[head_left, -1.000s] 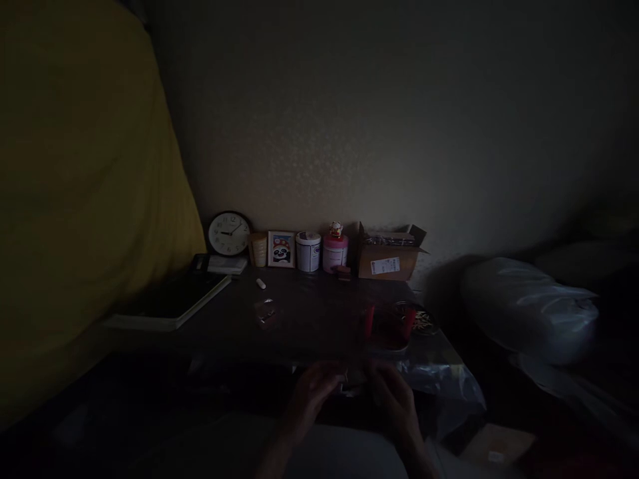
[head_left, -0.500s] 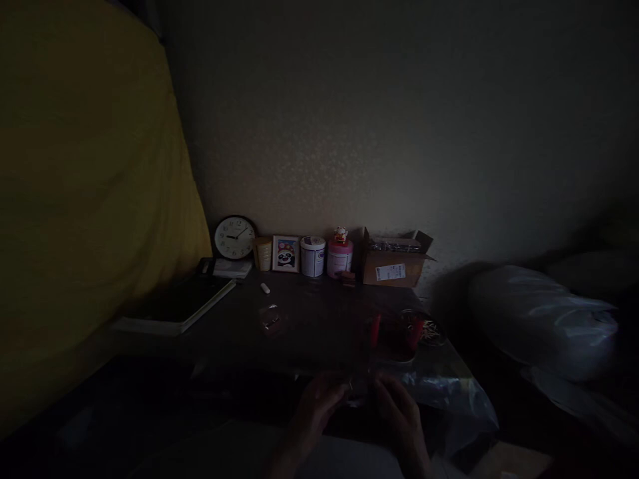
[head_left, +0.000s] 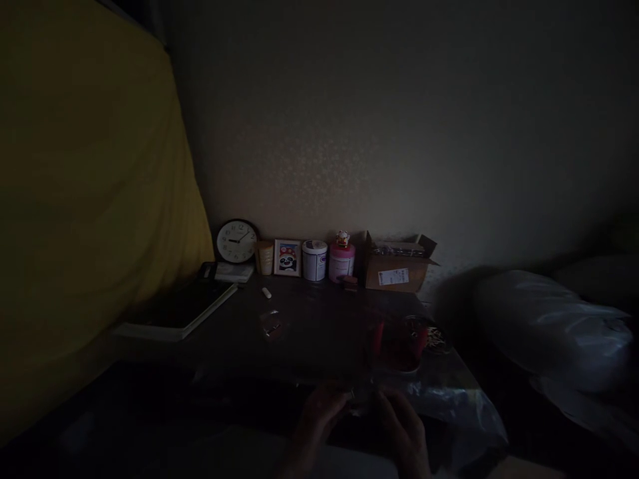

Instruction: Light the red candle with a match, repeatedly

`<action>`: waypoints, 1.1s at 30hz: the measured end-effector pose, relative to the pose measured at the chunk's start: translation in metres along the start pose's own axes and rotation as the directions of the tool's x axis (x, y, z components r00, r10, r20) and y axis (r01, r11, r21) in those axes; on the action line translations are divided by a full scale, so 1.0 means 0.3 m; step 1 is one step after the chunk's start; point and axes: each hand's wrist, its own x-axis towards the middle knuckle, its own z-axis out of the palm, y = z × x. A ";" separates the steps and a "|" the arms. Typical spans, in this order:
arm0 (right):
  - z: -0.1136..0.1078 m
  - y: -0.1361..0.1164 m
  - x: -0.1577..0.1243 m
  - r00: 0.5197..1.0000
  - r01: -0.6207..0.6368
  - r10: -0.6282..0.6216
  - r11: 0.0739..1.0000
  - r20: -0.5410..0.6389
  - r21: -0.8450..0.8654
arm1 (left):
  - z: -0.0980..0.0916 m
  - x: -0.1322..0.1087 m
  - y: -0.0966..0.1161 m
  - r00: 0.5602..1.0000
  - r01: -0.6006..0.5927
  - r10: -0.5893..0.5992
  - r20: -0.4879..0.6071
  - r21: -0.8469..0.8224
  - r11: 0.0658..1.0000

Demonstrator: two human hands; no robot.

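Note:
Both of my hands are held close together over the front edge of the dark table (head_left: 319, 332). My left hand (head_left: 324, 407) is closed, with thumb and finger pinched at a small pale bit. Opposite it, my right hand (head_left: 402, 420) is also closed in a pinch. A small, shiny, see-through thing (head_left: 360, 404) shows between the fingertips; the dim light hides its kind. Beyond the right hand lies a dark tray-like thing (head_left: 399, 362) with red upright parts. A small clear bag (head_left: 272, 327) with tiny pieces in it lies farther left.
Along the wall stand a clock (head_left: 237, 241), a cup (head_left: 265, 258), a panda picture (head_left: 288, 258), two tins (head_left: 315, 261), and an open cardboard box (head_left: 398, 274). A thick book (head_left: 172, 319) lies left. Cotton swabs (head_left: 436, 338) sit at right, near a plastic bag (head_left: 549, 326).
The view has shifted slightly, so everything sits a little lower and to the right. My hands keep nearly the same pinching pose.

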 end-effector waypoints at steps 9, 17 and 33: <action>0.030 0.023 -0.016 0.966 0.257 -0.249 0.938 0.064 -0.233 | 0.025 -0.006 0.011 0.997 0.045 -0.042 -0.061 0.039 0.998; 0.019 0.008 -0.015 0.920 0.392 -0.369 0.833 0.135 -0.390 | 0.009 0.003 -0.010 0.998 0.018 -0.015 -0.062 0.055 0.998; 0.041 -0.041 -0.034 0.916 0.400 -0.365 0.866 0.166 -0.302 | 0.056 -0.060 0.026 0.993 -0.027 0.032 -0.111 0.042 0.999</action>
